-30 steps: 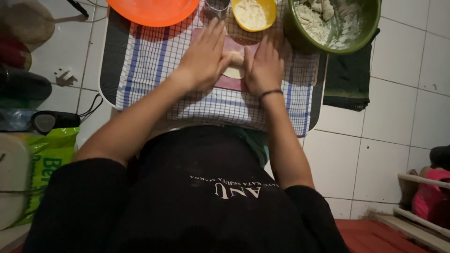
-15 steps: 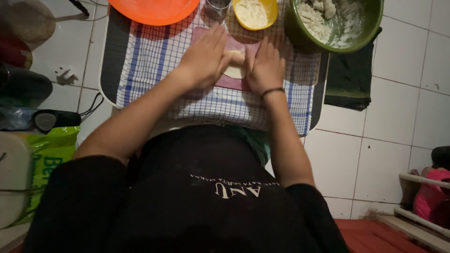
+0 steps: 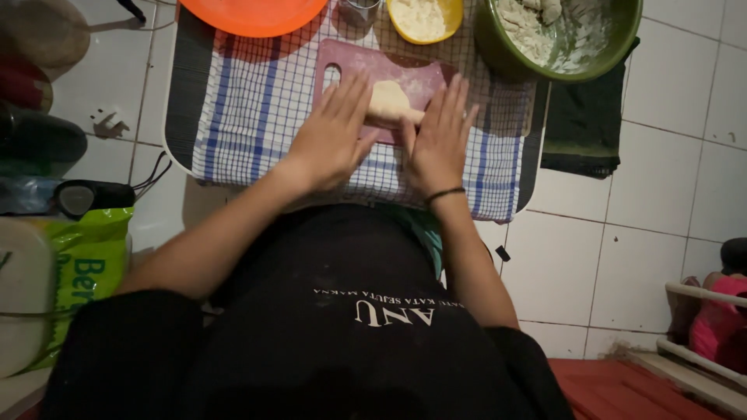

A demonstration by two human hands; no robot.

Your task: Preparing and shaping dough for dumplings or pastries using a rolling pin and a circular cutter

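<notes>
A person in a black shirt kneads and rolls a small lump of pale dough (image 3: 389, 101) on a pink cutting board (image 3: 354, 62), which lies on a blue-and-white checked cloth (image 3: 249, 117) over a low desk (image 3: 177, 93) on the white tiled floor (image 3: 661, 179). The left hand (image 3: 331, 140) and right hand (image 3: 437, 144) lie flat, fingers stretched out and spread, one on each side of the dough, the palms apart with the lump between them; neither hand is clamped on it, and the right hand's fingers touch its near edge. By the look of it the shaping is under way, the lump not yet even. The next stroke would call for even pressure from both palms, so that the dough stays on the board and does not slide onto the cloth. At the far edge stand an orange bowl (image 3: 253, 12), a yellow bowl of flour (image 3: 424, 17) and a green bowl (image 3: 560, 43) with more floured dough. A green bag (image 3: 85, 264) lies at the near left.
</notes>
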